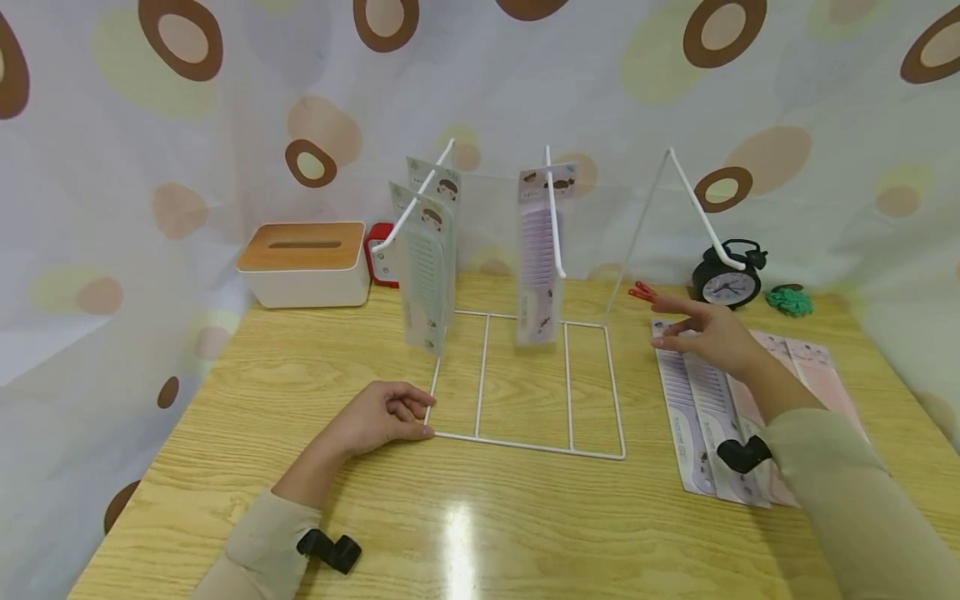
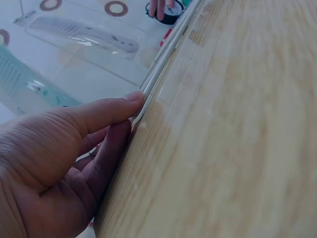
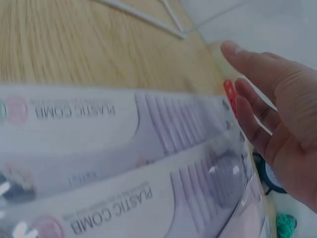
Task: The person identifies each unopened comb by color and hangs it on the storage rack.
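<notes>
L hand (image 1: 378,417) is pinching white wire rack (image 1: 525,445); R hand (image 1: 708,335), empty, is hovering nr lilac plastic-packed combs (image 1: 678,402), prob. light, slick, needing edge hold.

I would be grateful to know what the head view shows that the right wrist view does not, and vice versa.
Only the head view shows the left hand, the white box with a slotted wood-coloured lid, and the hanging pale-green plastic combs in flat packs. Only the right wrist view shows clearly legible, upside-down grey "PLASTIC COMB" lettering. Both show the right hand, the white wire rack and packaged purple plastic combs.
</notes>
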`<state>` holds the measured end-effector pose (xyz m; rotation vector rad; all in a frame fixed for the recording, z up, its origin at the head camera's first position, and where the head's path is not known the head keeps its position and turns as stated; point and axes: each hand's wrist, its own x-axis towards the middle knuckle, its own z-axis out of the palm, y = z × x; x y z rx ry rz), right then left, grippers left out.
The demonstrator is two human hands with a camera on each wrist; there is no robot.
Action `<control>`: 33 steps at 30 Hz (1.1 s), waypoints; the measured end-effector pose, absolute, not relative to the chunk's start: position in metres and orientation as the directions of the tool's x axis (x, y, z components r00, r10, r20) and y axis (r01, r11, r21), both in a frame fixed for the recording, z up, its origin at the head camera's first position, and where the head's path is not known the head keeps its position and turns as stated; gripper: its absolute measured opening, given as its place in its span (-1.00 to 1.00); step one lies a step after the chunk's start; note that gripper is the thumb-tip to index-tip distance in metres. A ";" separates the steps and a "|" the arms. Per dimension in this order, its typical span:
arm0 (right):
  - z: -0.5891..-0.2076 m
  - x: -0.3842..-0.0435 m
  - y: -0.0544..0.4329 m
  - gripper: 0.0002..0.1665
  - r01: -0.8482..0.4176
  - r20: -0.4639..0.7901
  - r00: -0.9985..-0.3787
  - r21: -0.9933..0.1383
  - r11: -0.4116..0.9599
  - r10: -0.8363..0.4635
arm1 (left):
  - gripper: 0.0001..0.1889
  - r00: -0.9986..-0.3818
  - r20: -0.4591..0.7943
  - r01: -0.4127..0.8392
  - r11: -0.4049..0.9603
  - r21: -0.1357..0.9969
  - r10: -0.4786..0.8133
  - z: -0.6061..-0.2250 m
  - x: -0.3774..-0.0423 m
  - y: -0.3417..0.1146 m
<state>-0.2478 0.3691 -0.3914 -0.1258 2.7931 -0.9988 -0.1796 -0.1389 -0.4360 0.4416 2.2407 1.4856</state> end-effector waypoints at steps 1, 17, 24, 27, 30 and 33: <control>-0.393 -0.249 0.372 -0.06 -0.014 -0.147 -0.980 -0.621 0.783 -0.134 | -0.56 -0.864 -0.164 0.035 0.381 0.924 0.476 -0.436 -0.179 -0.139; -0.410 -0.259 0.384 0.20 -0.073 -0.132 -0.981 -0.433 0.898 -0.144 | -0.56 -0.868 -0.162 0.043 0.396 0.917 0.469 -0.436 -0.180 -0.139; -0.407 -0.260 0.371 -0.03 0.003 -0.087 -0.995 -0.537 0.843 -0.052 | -0.57 -0.870 -0.165 0.036 0.393 0.919 0.465 -0.435 -0.180 -0.139; -0.403 -0.258 0.364 -0.19 0.020 -0.049 -0.999 -0.624 0.781 -0.013 | -0.57 -0.870 -0.166 0.033 0.391 0.920 0.463 -0.436 -0.180 -0.139; -0.396 -0.253 0.358 -0.22 0.020 -0.007 -1.000 -0.684 0.730 0.022 | -0.57 -0.871 -0.166 0.032 0.392 0.920 0.462 -0.437 -0.180 -0.139; -0.386 -0.246 0.355 -0.19 0.015 0.012 -0.999 -0.731 0.682 0.035 | -0.57 -0.872 -0.166 0.032 0.393 0.919 0.461 -0.438 -0.181 -0.139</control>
